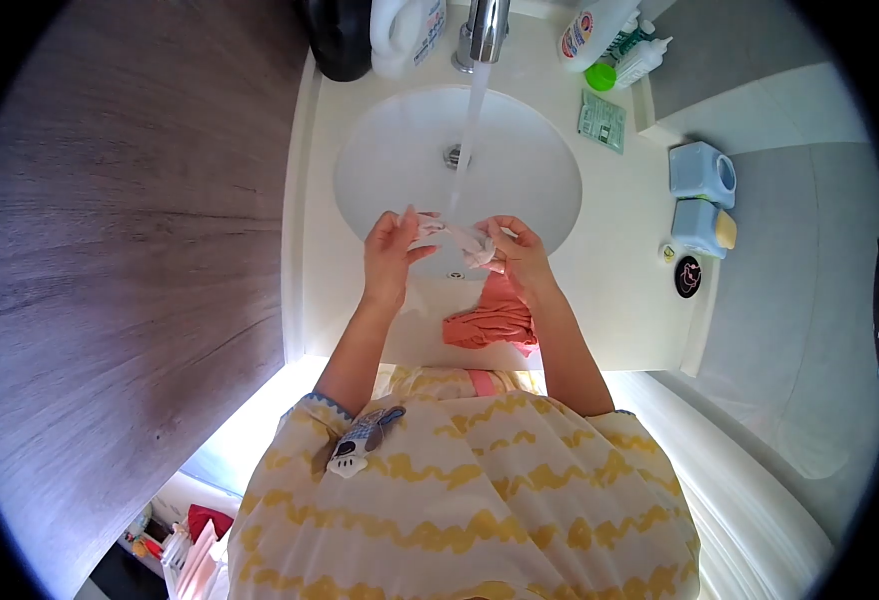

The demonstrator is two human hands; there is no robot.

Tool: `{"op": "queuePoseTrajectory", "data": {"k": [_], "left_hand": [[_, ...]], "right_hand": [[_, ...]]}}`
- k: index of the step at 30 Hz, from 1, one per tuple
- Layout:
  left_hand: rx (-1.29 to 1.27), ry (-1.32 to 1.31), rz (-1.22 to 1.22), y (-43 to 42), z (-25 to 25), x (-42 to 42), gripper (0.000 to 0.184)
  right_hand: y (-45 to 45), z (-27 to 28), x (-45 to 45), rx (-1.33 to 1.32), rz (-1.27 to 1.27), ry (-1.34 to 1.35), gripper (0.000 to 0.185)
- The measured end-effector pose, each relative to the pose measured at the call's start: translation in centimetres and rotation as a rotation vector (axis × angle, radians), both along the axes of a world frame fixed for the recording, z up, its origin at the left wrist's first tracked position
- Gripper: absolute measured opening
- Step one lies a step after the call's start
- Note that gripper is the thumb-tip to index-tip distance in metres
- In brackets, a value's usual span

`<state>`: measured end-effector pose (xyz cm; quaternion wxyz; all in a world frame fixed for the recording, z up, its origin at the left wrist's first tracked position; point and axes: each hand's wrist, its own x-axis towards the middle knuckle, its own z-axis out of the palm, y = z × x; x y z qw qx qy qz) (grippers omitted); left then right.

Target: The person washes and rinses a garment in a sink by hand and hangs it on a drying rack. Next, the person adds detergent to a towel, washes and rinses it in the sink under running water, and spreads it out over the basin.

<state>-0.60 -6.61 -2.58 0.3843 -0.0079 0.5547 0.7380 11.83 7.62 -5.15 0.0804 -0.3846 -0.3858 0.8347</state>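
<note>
Both of my hands hold a small, wet, pale pink-white cloth (pixel 471 246) over the near part of the sink (pixel 365 150). My left hand (pixel 392 248) pinches its left end, and my right hand (pixel 522 252) grips the bunched right end. The cloth's exact kind cannot be made out. Water runs from the chrome faucet (pixel 490 32) and falls in a stream (pixel 468 130) close to the cloth's upper edge. A crumpled coral-red cloth (pixel 495 322) lies on the front counter, partly under my right hand and wrist.
A black bottle (pixel 342 40) and a white jug (pixel 397 35) stand back left. At the back right are a white bottle (pixel 592 32), smaller bottles (pixel 643 62) and a green packet (pixel 602 121). Blue containers (pixel 698 172) line the right edge, near a round black item (pixel 689 277).
</note>
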Motion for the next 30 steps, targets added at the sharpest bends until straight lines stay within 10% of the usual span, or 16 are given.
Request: {"op": "queuePoseTrajectory", "data": {"k": [11,30], "left_hand": [[-0.022,-0.149,0.119,-0.5,0.9,-0.3,0.033],[0.299,-0.15,0.306,-3.9,0.2,-3.9,0.024]], "right_hand": [[-1.6,1.5,0.2,-0.522,0.061,0.132,0.038],[3.6,-2.7,1.8,-0.187,-0.323,0.189,0.016]]}}
